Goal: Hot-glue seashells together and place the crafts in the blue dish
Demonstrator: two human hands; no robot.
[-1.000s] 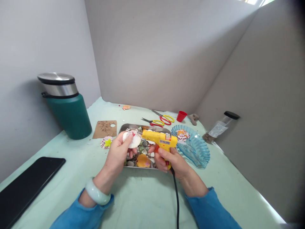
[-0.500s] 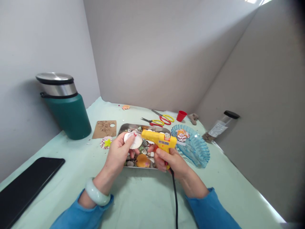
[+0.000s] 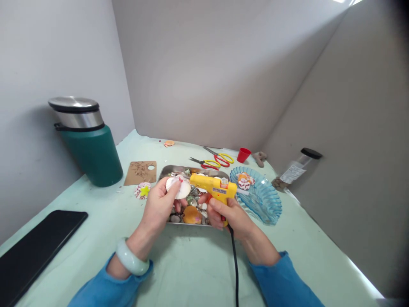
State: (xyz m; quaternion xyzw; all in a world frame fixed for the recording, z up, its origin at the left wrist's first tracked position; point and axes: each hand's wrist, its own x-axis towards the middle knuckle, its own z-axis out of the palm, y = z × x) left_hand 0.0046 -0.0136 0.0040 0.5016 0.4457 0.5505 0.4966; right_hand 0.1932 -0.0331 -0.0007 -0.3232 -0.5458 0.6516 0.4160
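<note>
My left hand (image 3: 159,207) pinches a white scallop shell (image 3: 179,188) above a steel tray (image 3: 166,171) filled with several shells and pebbles. My right hand (image 3: 227,215) grips a yellow glue gun (image 3: 213,188) by its handle. The gun's nozzle points left and touches the shell's right edge. A black cord (image 3: 235,268) runs from the gun toward me. An orange shell (image 3: 192,215) lies in the tray between my hands.
A blue shell-shaped glass dish (image 3: 260,198) holding small decorated shells sits right of the tray. Behind are two scissors (image 3: 214,161), a red cup (image 3: 243,155), a brown card (image 3: 141,172). A green flask (image 3: 87,143) stands left, a black tablet (image 3: 35,249) near left, a clear bottle (image 3: 297,169) right.
The shell and the glue gun nozzle have shifted very slightly; both hands keep their hold in nearly the same place.
</note>
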